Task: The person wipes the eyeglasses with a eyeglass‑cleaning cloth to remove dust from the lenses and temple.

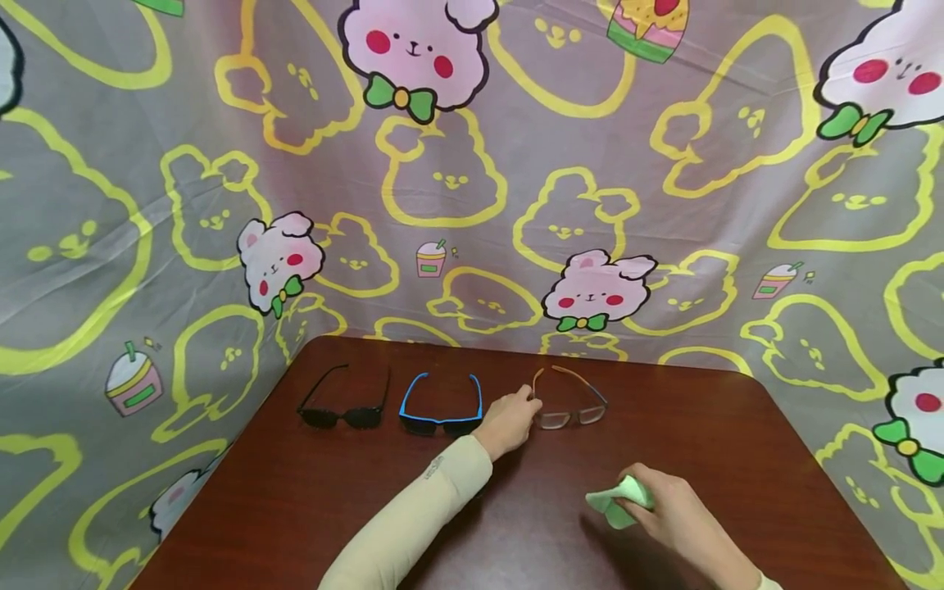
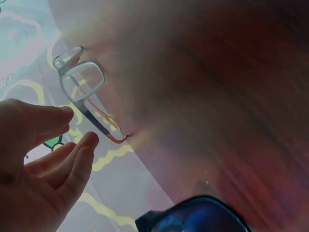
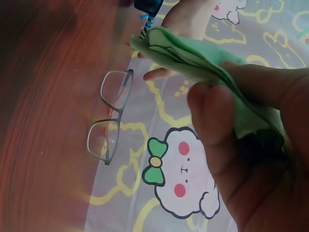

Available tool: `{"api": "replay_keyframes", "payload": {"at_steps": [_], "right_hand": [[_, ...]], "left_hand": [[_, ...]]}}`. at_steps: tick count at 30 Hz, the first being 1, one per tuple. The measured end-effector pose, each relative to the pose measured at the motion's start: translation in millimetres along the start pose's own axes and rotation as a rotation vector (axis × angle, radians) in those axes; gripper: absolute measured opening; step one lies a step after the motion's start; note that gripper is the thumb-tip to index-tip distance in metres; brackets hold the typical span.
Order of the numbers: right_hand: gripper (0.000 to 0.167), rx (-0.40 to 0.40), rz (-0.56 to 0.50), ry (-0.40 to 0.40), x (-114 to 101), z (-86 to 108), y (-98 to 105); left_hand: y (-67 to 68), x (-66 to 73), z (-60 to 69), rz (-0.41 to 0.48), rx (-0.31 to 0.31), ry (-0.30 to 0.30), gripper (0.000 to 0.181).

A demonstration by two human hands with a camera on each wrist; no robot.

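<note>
Far left first: black sunglasses (image 1: 341,418), flat on the dark brown worktop (image 1: 531,524), temples spread toward the far edge, dark lenses toward the near side. Next along, blue-framed sunglasses (image 1: 440,421), same pose, same row, bright blue temples wide apart and dark lenses underneath the rim. Right up against that right-hand corner in the head view, a bare wrist out of a pale sleeve (image 1: 413,512), stretched diagonally up from the lower edge.

And on to the left grip (image 1: 509,422): parted, with a clear gap between thumb and fingers in the left wrist view, holding nothing. Fingertips just beside the left temple of the clear glasses (image 1: 572,417); contact with that temple, impossible to tell.

Now those clear glasses: on the worktop, right-hand end of the row, greyish frame, see-through lenses toward the near side, orange-tipped temples open toward the far edge.

Nearer and farther right, the right grip (image 1: 671,504): closed firmly, pinching a folded light green cloth (image 1: 612,504) between thumb and fingers. Held up above the worktop, well apart from the glasses, with loose folds out past the fingertips toward the left.
</note>
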State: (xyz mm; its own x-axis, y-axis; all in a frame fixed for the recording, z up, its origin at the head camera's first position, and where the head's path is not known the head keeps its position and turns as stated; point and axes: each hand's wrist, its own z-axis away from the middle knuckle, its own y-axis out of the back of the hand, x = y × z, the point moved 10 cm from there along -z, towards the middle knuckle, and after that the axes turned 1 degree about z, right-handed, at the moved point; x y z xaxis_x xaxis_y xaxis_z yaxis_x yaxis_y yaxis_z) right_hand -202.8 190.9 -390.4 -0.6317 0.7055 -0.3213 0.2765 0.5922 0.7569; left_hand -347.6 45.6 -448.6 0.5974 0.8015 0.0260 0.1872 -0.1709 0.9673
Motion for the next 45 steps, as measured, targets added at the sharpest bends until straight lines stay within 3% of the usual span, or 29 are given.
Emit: {"api": "replay_keyframes", "payload": {"at_steps": [9,16,27,31,38,45], "right_hand": [[0.042,-0.072,0.026,-0.039,2,3.3,-5],[0.041,-0.056,0.039,-0.026,2,5.1,-4],[0.04,0.013,0.051,-0.008,1,4.2,1],[0.042,0.04,0.068,-0.015,5,2.3,4],[0.053,0.091,0.123,0.005,3,-1.2,10],[0.039,0.141,0.031,-0.057,3,-2.0,18]], "left_hand": [[-11.6,4.1,-5.6,-0.036,-0.012,-0.031,0.02],[-12.7,8.7,-8.3,-0.021,-0.036,-0.043,0.026],[-11.8,15.3,-4.3,0.025,-0.045,-0.111,0.016],[-3.1,18.9,-2.6,0.034,-0.015,-0.15,0.012],[22.7,21.4,5.8,0.045,0.094,-0.203,0.007],[54.3,18.4,21.9,0.133,0.245,-0.222,0.005]]}}
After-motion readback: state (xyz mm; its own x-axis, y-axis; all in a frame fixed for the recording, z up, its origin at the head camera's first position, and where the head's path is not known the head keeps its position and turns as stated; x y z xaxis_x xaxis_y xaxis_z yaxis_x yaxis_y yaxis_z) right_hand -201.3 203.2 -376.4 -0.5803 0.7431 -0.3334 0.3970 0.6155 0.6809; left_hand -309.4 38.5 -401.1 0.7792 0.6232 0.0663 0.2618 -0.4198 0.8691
